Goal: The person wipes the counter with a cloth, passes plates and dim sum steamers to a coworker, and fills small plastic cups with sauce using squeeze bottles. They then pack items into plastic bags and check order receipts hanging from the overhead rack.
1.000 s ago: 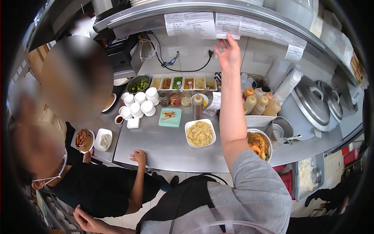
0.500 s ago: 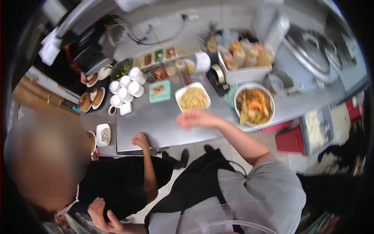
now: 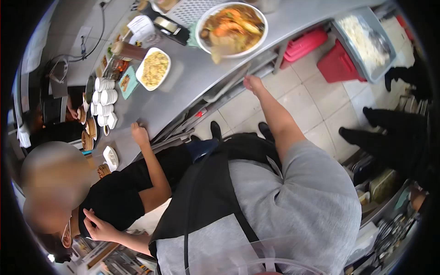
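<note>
My right hand (image 3: pixel 253 84) is below the counter's front edge, over the floor; its fingers are foreshortened and hard to make out. My left hand (image 3: pixel 97 225) is raised at the lower left beside a co-worker's black shirt (image 3: pixel 112 195), fingers apart and holding nothing. On the steel counter (image 3: pixel 183 73) stand a white square bowl of yellow food (image 3: pixel 155 68) and a large round bowl of stew with prawns (image 3: pixel 233 30). A green cloth (image 3: pixel 129 83) with small wooden-looking pieces lies beside the yellow food.
The co-worker's hand (image 3: pixel 140 134) rests at the counter edge. Stacked white dishes (image 3: pixel 105 97) stand farther left, near a white dish (image 3: pixel 110 158). Under the counter are a red bin (image 3: pixel 339 64) and a grey tub (image 3: pixel 366 43). Another person's dark legs (image 3: pixel 389 137) are at right.
My right hand has come down from the paper slips, passed over the counter and now hangs below its edge. The view has turned and shifted toward the floor. My left hand stays raised.
</note>
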